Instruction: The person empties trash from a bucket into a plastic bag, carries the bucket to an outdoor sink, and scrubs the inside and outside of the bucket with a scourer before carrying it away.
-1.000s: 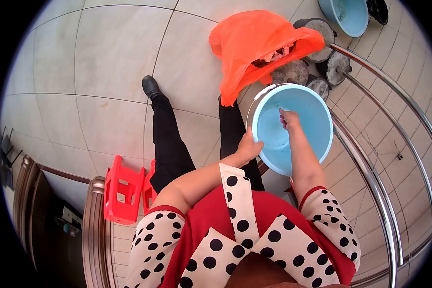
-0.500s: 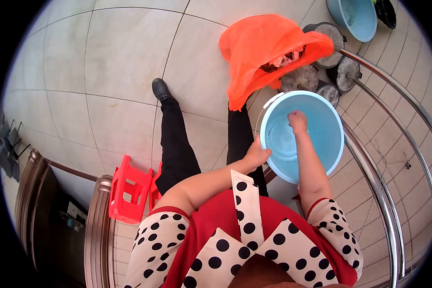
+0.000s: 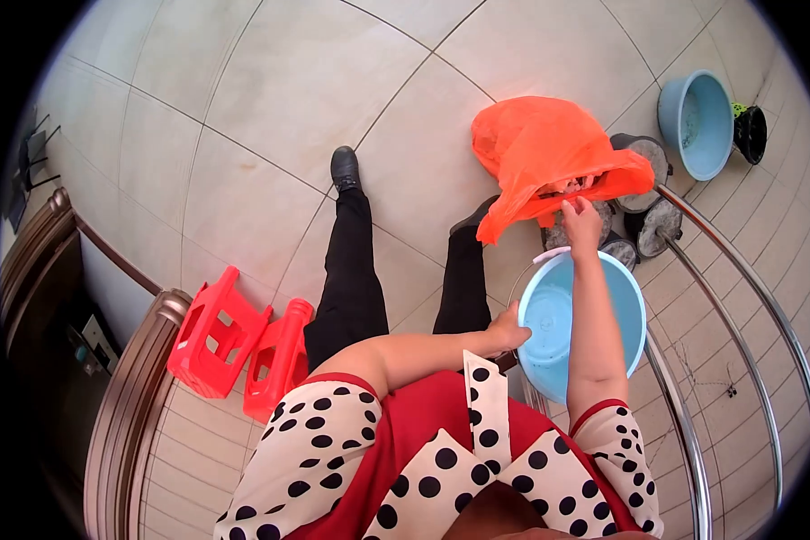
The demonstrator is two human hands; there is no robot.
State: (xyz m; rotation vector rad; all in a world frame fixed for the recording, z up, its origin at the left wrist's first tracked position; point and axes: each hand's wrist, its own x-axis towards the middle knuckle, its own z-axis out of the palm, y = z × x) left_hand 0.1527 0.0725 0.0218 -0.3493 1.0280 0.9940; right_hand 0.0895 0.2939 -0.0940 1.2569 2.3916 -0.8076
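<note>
Light-blue round plastic bucket (image 3: 549, 310) with a thin wire bail and a white handle grip (image 3: 551, 256), in front of your torso, its mouth facing up toward you; what supports it underneath cannot be seen. Your left hand (image 3: 510, 331) is clamped on the bucket's rim, thumb over the edge. Your right hand (image 3: 581, 223) reaches across the bucket to a thin orange plastic bag (image 3: 540, 144), its fingers drawn together at the lower lip of the bag's mouth; whether they pinch the film or only touch it, you cannot tell from this view. Inside the mouth lie pale, irregular pieces (image 3: 569, 185), too small to identify.

Handling: expect the bucket to be light and fairly stiff, perhaps slick if wet. Its rim and bail offer the surest holds. Judge the bag to be soft, slippery and easily torn, with a slack mouth that may fold shut; gather several layers at the lip rather than one, and lend support from below if the contents prove heavy.

Surroundings: grey-topped dark cylinders (image 3: 657, 216) beside the bag, and a light-blue plastic basin (image 3: 713, 135) beyond them.

Markings: you can read no brand, label or lettering on bucket or bag; only faint moulded rings show on the bucket's floor.
</note>
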